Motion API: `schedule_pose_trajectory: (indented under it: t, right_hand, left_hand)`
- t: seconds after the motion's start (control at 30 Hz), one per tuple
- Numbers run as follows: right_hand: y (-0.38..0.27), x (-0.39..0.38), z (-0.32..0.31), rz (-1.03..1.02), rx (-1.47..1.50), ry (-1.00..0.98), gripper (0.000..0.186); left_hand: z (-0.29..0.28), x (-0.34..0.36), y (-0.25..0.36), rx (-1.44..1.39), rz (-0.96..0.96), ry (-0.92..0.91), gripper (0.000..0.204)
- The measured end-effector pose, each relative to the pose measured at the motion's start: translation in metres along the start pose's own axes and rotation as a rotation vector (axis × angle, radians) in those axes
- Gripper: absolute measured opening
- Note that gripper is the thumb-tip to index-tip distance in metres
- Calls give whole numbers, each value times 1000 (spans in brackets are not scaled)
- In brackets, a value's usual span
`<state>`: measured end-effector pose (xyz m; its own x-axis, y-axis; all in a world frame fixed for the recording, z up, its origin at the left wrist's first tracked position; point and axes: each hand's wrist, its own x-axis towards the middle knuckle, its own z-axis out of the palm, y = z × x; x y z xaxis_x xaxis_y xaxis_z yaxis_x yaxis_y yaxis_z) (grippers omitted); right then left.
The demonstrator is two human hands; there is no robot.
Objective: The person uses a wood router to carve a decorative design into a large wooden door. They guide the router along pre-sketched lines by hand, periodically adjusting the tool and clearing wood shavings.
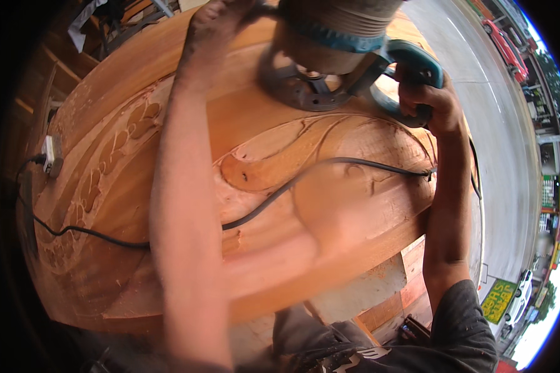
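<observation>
A large plunge router (330, 43) with a teal collar stands at the top centre, its round black base (317, 98) over a broad wooden panel (255, 115). My right hand (438, 102) is closed round its teal loop handle (420, 62). At the upper left, my left hand (221, 18) wraps round the other handle, which is mostly hidden by the fingers. Curved shapes and leaf-like outlines are carved into the panel. A black power cord (270, 199) runs across the wood, passing behind my left forearm. The router bit is hard to make out.
A white plug connector (51, 155) sits at the panel's left edge, the cord leading into it. Wood dust lies in the carved grooves. Beyond the panel on the right is a paved road (498, 155), with a red car (506, 50) and a yellow-green sign (498, 300).
</observation>
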<state>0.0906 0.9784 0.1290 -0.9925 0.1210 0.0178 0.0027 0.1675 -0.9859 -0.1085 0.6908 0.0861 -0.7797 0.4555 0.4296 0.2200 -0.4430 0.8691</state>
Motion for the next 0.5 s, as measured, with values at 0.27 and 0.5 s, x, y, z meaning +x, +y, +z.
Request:
schedule_pose_trajectory:
  t: [0.27, 0.5]
  right_hand:
    - [4, 5, 1, -13, 33, -43, 27]
    - [-1, 6, 6, -23, -10, -30, 26]
  left_hand:
    - [-6, 1, -4, 40, -23, 42, 57]
    - [-6, 7, -9, 34, -34, 76, 54]
